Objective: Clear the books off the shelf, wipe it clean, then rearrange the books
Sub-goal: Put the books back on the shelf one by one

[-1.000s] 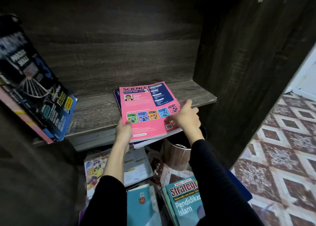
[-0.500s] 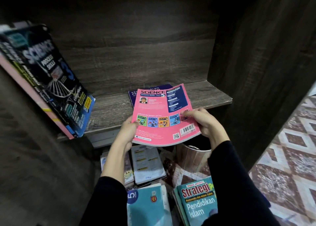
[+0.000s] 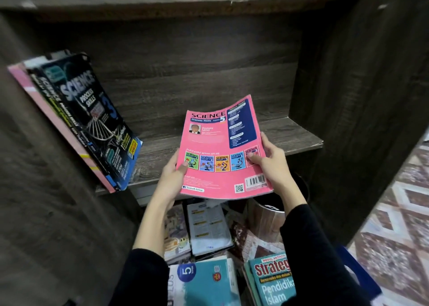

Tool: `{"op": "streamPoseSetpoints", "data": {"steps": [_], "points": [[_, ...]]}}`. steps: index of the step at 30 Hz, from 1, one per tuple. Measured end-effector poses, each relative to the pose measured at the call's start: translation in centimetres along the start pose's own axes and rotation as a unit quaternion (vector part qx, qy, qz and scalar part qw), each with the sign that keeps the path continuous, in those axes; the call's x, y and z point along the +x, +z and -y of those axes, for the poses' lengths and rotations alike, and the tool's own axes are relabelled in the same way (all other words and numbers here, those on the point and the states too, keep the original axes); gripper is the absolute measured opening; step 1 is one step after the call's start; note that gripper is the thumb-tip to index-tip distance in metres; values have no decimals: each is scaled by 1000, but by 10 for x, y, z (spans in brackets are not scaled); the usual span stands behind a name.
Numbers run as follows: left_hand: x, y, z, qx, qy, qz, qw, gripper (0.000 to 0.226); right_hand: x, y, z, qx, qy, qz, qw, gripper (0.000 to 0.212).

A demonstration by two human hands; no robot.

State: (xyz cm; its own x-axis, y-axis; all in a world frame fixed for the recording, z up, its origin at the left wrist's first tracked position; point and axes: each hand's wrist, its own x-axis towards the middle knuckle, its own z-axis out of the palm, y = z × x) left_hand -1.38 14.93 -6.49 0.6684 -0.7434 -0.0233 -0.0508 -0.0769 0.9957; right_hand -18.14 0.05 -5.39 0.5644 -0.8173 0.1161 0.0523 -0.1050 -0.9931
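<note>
Left hand [image 3: 171,180] and right hand [image 3: 271,164] grip the floppy pink book [image 3: 220,148]; I'd support its spine, standing it against the leaning books [image 3: 92,124] at nine o'clock.

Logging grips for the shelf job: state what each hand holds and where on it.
The left hand grips the pink Science book by its left edge; the right hand grips its right edge. Both thumbs lie on the cover.

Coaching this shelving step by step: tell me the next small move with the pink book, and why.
Probably swing the pink book left and stand it against the leaning books. The left hand and right hand grip its sides, holding it tilted above the shelf; the only other books seen there lean at the left.
</note>
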Motion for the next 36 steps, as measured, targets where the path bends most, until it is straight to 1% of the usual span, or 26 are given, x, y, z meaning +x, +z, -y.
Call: {"op": "streamPoseSetpoints", "data": {"steps": [1,3,7,10,13,16,18,21,24,26,27,28,29,30,32,33,34,36], "points": [[0,-3,-1,2,16,-1,1000,43,0,0,5,5,-21,-5,1000,64],[1,-10,-4,2,48,-4,999,49,-2,3,13,17,-61,-14,998,70],[-1,-28,-16,-4,102,-47,994,60,-6,17,30,65,-131,-20,989,71],[-2,-45,-20,33,133,-63,989,62,-10,35,41,62,-181,-9,981,70],[0,-62,-21,51,133,-89,986,55,-12,60,49,21,-233,3,972,72],[5,-84,-19,86,128,-120,981,53,-17,89,52,15,-262,25,965,70],[6,-100,-20,135,127,-130,974,52,-20,107,51,20,-278,25,960,67],[4,-119,-31,236,142,-176,945,52,-19,132,48,-3,-314,6,949,66],[-7,-124,-61,314,237,-251,884,44,-20,156,43,-47,-384,-15,922,67],[-17,-121,-87,310,321,-302,842,36,-20,174,37,-80,-438,-32,895,62],[-22,-118,-101,296,366,-325,821,36,-20,183,32,-93,-464,-41,880,60],[-26,-117,-114,287,404,-340,799,41,-20,192,27,-103,-487,-49,866,58],[-28,-116,-126,290,429,-346,782,52,-21,202,21,-112,-505,-55,854,56],[-28,-116,-137,303,436,-344,775,68,-22,211,15,-121,-516,-60,846,58],[-25,-120,-153,340,406,-322,785,96,-25,227,4,-130,-527,-58,838,73],[-22,-121,-158,355,392,-306,792,102,-25,233,-2,-133,-530,-56,836,79],[-19,-125,-160,364,388,-291,795,103,-24,240,-7,-132,-531,-53,835,81],[-15,-132,-159,369,385,-275,800,97,-21,248,-15,-131,-528,-57,837,80]]}}
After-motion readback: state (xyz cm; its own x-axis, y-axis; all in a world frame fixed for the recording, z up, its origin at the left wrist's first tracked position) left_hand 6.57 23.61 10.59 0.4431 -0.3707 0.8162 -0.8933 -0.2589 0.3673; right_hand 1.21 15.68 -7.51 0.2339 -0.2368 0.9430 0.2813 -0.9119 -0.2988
